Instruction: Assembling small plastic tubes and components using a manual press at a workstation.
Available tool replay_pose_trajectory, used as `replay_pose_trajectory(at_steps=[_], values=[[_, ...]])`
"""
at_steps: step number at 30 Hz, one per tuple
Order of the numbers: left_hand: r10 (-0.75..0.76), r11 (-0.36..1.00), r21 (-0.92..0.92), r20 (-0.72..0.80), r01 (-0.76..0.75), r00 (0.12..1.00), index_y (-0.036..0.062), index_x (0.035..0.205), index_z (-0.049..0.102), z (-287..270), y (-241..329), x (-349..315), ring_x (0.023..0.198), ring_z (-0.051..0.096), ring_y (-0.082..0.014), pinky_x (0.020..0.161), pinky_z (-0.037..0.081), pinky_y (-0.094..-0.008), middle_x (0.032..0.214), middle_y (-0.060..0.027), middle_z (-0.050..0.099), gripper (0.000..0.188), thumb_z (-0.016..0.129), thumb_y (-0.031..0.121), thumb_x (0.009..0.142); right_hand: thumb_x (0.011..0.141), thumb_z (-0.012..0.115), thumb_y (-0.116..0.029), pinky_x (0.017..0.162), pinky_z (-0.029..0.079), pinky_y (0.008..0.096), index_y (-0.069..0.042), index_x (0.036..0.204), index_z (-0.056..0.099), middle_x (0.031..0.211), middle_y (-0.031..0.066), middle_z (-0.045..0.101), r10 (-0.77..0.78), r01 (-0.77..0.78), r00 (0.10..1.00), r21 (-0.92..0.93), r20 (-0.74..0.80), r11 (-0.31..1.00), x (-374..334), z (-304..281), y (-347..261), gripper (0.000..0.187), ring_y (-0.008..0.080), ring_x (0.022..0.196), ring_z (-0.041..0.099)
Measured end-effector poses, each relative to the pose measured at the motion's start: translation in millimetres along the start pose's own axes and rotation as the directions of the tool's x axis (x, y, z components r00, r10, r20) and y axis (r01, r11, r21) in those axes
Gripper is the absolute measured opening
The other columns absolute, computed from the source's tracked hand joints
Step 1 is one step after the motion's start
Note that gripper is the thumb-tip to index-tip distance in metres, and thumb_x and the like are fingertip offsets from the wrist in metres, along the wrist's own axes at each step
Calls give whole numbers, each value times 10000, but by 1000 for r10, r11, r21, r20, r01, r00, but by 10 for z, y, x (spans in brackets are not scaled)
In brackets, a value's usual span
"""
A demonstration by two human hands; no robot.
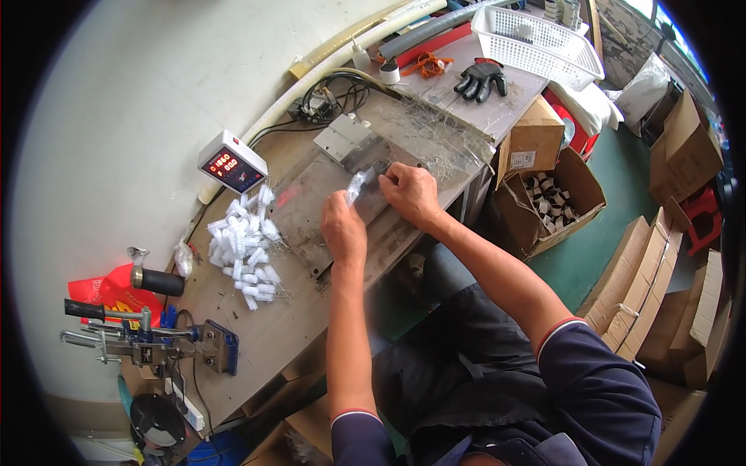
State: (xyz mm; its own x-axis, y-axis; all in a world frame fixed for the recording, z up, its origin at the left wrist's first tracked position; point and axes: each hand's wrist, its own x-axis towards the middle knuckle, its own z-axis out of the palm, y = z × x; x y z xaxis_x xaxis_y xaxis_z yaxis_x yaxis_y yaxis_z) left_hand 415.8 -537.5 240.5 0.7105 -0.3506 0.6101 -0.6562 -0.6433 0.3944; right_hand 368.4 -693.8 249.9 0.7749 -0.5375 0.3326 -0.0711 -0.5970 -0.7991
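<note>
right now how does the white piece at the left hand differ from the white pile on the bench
The white piece is a single item, while the white pile is a heap of many. The white piece is held in the left hand; the white pile lies loose on the bench, untouched. The white piece covers far less area than the white pile. Both are white.

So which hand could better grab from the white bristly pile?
Probably the left hand: it is nearer the pile of white bristly things, though it holds a bristly piece. The right hand is farther off.
</note>
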Motion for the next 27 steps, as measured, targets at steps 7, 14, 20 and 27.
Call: replay_pose_trajectory(at_steps=[7,14,20,27], values=[[-187,978,-120,-173,168,967,8,1068,594,-99,-68,-171,924,633,-418,803,494,-483,975,-194,643,126,623,73,964,890,702,-183,666,544,365,-31,1003,755,766,138,729,23,-33,999,404,29,914,29,-29,173,197,237,686,700],[-38,994,-106,-189,18,981,15,1081,599,-120,-55,-213,909,637,-402,785,501,-482,970,-178,638,134,622,81,968,930,714,-131,526,435,210,26,1126,716,835,32,708,-70,-235,930,728,361,644,19,-222,154,250,41,596,547],[75,996,-36,-178,-82,981,19,1109,591,-105,-6,-209,941,634,-399,813,513,-492,1001,-178,636,177,622,32,936,956,712,-134,512,451,214,37,1091,717,810,31,693,-19,-297,918,720,396,627,53,-218,223,218,54,597,570],[91,996,-2,-131,-92,987,32,1131,584,-91,46,-196,951,643,-383,819,527,-475,1009,-165,644,248,619,-17,891,942,704,-136,494,471,245,26,1007,721,764,36,688,-5,-296,921,708,389,641,76,-146,235,175,79,587,591]])
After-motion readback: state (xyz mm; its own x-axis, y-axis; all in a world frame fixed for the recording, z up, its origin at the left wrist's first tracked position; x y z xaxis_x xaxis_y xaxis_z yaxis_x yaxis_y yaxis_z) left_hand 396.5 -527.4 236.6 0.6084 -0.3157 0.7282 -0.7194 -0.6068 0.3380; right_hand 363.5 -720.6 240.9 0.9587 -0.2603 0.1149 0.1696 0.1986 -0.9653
